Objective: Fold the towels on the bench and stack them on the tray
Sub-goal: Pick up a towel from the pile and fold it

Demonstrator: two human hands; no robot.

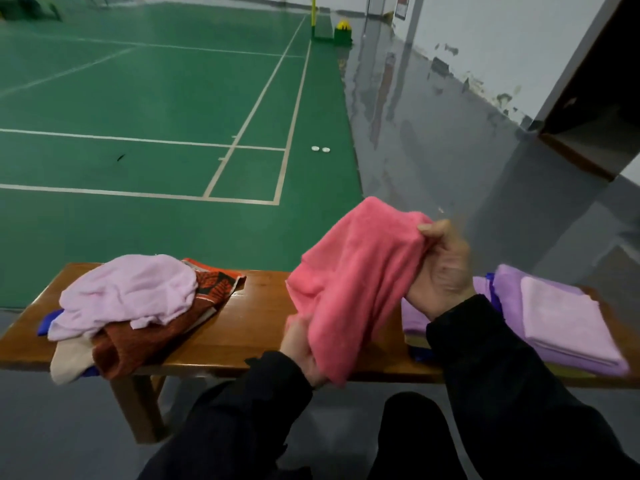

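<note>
The coral-pink towel (353, 282) hangs in the air above the wooden bench (256, 327), held between both hands. The right hand (441, 268) pinches one upper edge, thumb over the bunched cloth, raised above the bench; the left hand (304, 344) grips a lower part near the bench's front edge, fingers partly hidden under the fabric. The towel is still crumpled, not spread.

To do this step well, each hand should, I judge, work along to a true corner, then pull apart until the top edge is taut and the cloth hangs flat. Only then lay it on the bare middle of the bench and fold it in halves, matching edges.

At the bench's right end sits the stack of folded purple towels (554, 323), the tray beneath them barely visible. At the bench's left end lies the unfolded heap: a pale pink towel (128, 292) over a rust-brown patterned towel (166, 327). Keep the pink towel from dragging across either pile.
</note>
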